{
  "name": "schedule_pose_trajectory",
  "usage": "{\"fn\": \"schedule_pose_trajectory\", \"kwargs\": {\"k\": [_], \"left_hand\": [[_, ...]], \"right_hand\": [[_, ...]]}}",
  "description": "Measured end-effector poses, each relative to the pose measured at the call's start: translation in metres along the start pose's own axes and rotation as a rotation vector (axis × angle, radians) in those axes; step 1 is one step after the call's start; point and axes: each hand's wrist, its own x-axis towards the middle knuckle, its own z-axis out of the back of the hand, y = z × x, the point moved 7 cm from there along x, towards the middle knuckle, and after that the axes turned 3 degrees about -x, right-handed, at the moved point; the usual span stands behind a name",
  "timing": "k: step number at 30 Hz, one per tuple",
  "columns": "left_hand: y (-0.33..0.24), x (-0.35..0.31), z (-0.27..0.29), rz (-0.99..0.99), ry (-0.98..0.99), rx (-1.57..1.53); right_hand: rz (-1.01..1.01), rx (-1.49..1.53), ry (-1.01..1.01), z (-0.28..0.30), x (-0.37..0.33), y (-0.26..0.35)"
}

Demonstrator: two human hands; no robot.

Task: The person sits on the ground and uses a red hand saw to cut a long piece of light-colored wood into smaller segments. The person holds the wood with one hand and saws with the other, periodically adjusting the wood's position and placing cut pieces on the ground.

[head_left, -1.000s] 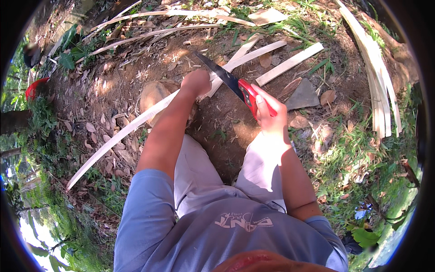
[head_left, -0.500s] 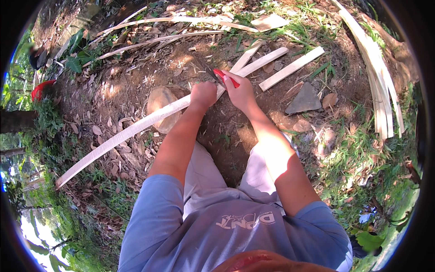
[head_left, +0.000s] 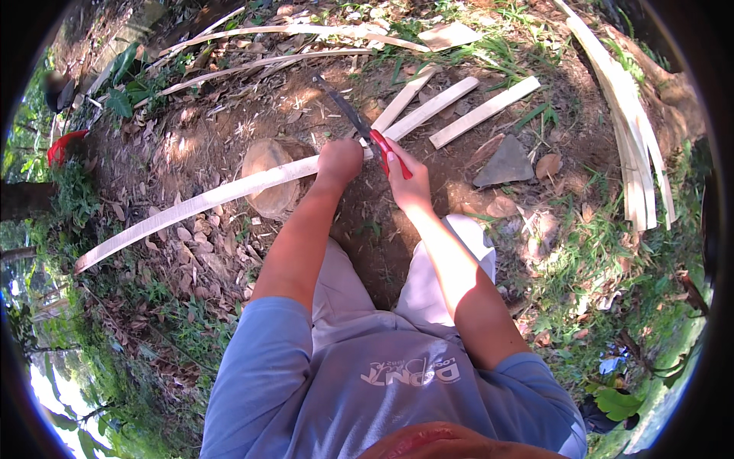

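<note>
Left hand (head_left: 341, 161): is gripping pale strip (head_left: 252, 182), trailing over log (head_left: 264, 155) toward eight o'clock. Right hand (head_left: 404, 176): is gripping saw (head_left: 353, 117), pointing toward ten-thirty. Hazard: strip could be twisting, sending saw skidding into left hand.

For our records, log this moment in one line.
left hand: holding long wood strip; right hand: gripping red-handled saw; strip: over round log

1. Brown earth ground (head_left: 229, 130), strewn with dry leaves (head_left: 205, 264), patched with grass (head_left: 569, 294).
2. On it sits a wood round (head_left: 264, 157), crossed by a long pale strip (head_left: 176, 212).
3. Three short slats (head_left: 485, 112) lie fanned out beyond.
4. A flat grey stone (head_left: 505, 162) lies near them.
5. Several long slats (head_left: 628, 126) lie grouped at right, more along the far side.
</note>
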Motion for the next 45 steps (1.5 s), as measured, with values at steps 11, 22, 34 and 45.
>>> {"fn": "schedule_pose_trajectory", "kwargs": {"k": [11, 22, 34, 45], "left_hand": [[0.004, -0.004, -0.031, 0.042, -0.033, 0.064], [-0.008, -0.022, -0.011, -0.081, -0.025, 0.023], [-0.019, -0.077, 0.081, -0.261, -0.420, -0.328], [-0.015, -0.138, 0.104, -0.289, -0.593, -0.411]], "right_hand": [[-0.100, 0.030, 0.011, -0.016, -0.007, -0.047], [-0.313, 0.417, 0.018, 0.011, -0.008, -0.036], [-0.126, 0.496, -0.202, 0.111, -0.031, 0.073], [-0.036, 0.277, -0.420, 0.207, -0.167, 0.085]]}}
